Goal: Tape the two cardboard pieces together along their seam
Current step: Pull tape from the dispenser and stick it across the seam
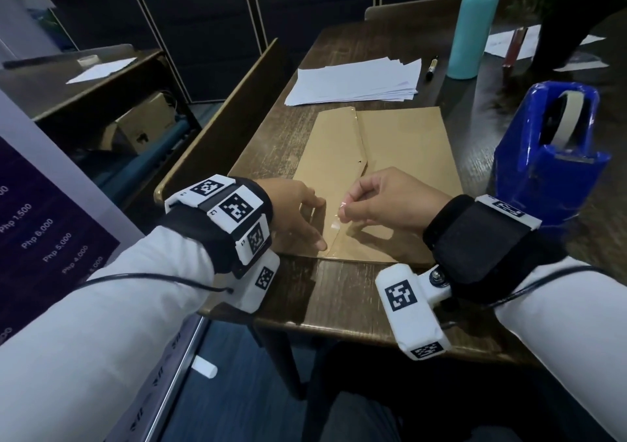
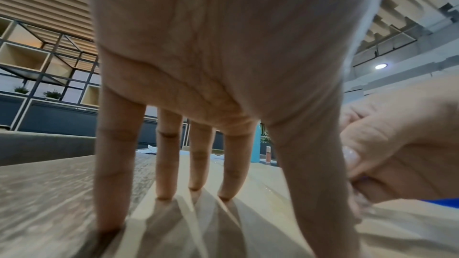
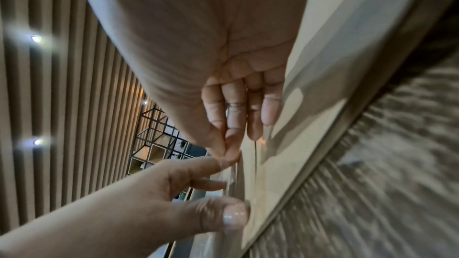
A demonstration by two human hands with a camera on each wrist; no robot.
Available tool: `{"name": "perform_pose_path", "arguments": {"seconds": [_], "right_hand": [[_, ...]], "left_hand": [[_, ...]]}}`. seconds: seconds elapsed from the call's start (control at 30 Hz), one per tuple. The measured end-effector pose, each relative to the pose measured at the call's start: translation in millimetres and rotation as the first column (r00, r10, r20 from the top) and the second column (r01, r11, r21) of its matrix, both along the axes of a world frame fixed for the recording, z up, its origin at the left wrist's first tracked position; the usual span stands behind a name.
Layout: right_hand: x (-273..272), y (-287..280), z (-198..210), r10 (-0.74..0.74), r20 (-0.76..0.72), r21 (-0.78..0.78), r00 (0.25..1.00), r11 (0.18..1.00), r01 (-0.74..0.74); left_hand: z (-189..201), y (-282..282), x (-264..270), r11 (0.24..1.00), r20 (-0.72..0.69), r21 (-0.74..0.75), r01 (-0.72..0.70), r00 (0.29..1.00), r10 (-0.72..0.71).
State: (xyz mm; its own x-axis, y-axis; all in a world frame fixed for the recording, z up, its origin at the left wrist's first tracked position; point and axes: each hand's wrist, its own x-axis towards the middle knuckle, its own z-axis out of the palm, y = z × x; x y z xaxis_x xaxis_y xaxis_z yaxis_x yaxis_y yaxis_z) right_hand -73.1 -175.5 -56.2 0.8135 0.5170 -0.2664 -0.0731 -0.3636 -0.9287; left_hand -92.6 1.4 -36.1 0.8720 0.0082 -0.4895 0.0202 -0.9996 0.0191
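Observation:
Two brown cardboard pieces, the left cardboard piece (image 1: pixel 334 150) and the right cardboard piece (image 1: pixel 407 143), lie side by side on the dark wooden table (image 1: pixel 339 299), meeting at a seam (image 1: pixel 361 143). My left hand (image 1: pixel 298 214) presses straight fingers (image 2: pixel 164 156) on the left piece near its front edge, thumb by the seam. My right hand (image 1: pixel 383 200) pinches the upper end of a clear tape strip (image 1: pixel 336 221) between thumb and forefinger just above the seam. The strip's lower end runs down toward my left thumb (image 3: pixel 223 215). Shiny tape covers the seam's far part.
A blue tape dispenser (image 1: pixel 549 156) stands at the right, close to my right wrist. A stack of white paper (image 1: pixel 353 80), a black marker (image 1: pixel 431 68) and a teal bottle (image 1: pixel 473 24) sit behind the cardboard. The table's front edge is near my wrists.

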Motion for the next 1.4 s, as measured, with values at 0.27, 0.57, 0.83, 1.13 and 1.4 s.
{"name": "perform_pose_path", "arguments": {"seconds": [0.27, 0.57, 0.83, 1.13, 1.4], "right_hand": [[-4, 5, -7, 0.038, 0.155, -0.121, 0.987, 0.992, -0.019], [-11, 7, -4, 0.034, 0.095, -0.118, 0.995, 0.993, -0.023], [-12, 8, -6, 0.048, 0.106, -0.122, 0.993, 0.992, -0.035], [-12, 9, -10, 0.062, 0.158, -0.123, 0.986, 0.992, -0.042], [-15, 11, -6, 0.071, 0.153, -0.151, 0.986, 0.987, -0.048]], "left_hand": [[3, 6, -6, 0.995, 0.071, 0.038, 0.096, 0.993, -0.099], [4, 6, -13, 0.995, 0.091, 0.035, 0.096, 0.991, -0.099], [5, 1, -16, 0.984, 0.088, 0.056, 0.167, 0.981, -0.171], [5, 6, -22, 0.991, 0.103, 0.033, 0.133, 0.985, -0.136], [2, 1, -27, 0.991, 0.178, -0.117, 0.065, 0.983, -0.043]]}}
